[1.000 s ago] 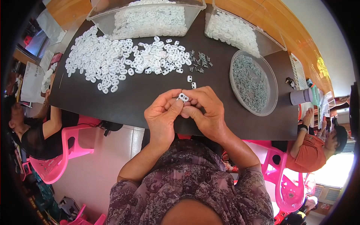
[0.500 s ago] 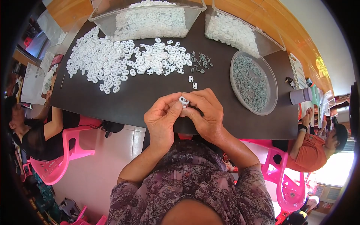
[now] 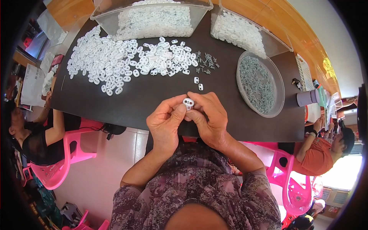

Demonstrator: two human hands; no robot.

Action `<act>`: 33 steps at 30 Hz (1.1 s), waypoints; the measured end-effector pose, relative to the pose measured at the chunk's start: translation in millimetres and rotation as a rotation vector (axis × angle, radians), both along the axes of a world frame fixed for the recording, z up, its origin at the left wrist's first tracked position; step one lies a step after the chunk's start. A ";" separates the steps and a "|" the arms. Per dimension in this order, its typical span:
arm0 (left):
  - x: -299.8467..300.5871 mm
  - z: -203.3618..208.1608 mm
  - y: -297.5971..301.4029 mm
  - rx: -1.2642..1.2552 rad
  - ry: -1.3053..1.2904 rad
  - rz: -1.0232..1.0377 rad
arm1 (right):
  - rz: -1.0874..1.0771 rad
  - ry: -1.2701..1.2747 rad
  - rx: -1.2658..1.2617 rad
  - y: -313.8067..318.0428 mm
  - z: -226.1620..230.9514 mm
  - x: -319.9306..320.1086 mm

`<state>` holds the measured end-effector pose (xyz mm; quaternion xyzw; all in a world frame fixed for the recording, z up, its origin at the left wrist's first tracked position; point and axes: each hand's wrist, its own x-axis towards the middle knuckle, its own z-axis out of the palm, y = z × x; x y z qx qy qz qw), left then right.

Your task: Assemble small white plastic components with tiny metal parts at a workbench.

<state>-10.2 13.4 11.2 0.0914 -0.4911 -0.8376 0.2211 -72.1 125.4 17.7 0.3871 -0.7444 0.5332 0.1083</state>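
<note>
Between my two hands, over the table's near edge, is a small white oval plastic piece with two holes. My left hand pinches it from the left with thumb and forefinger. From the other side, the thumb and fingers of my right hand close on it too. Part of another white piece seems to show just below it, mostly covered by my fingertips. Farther off lie two loose white pieces, a small heap of grey screws and a large spread of white oval pieces.
At the back stand two clear bins of white pieces, one at the left and one at the right. A round tub of screws sits at right, near a purple cup. People sit on both sides on pink chairs.
The white piece has turned slightly between my fingers, and its oval face shows more fully. Both hands stay in nearly the same place.
</note>
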 end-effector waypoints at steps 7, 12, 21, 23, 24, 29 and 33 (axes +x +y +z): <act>0.1 2.1 1.5 0.004 0.018 0.027 | -0.010 0.159 0.012 -2.6 0.5 -0.6; 3.6 0.1 4.5 0.008 0.014 0.030 | -0.035 0.154 -0.007 -3.6 -2.7 3.9; 1.8 -13.1 11.0 -0.141 0.116 0.158 | -0.091 0.222 -0.066 -12.4 -3.2 9.2; 1.7 -15.2 11.0 -0.166 0.117 0.168 | -0.097 0.237 -0.071 -13.0 -5.1 9.6; 1.7 -15.9 11.0 -0.190 0.115 0.179 | -0.094 0.219 -0.069 -13.1 -5.8 10.2; 2.8 -16.9 8.7 -0.214 0.110 0.176 | -0.105 0.174 -0.053 -14.6 -6.2 16.1; 4.6 -16.2 7.1 -0.189 0.122 0.141 | -0.117 0.143 -0.059 -15.6 -3.6 19.7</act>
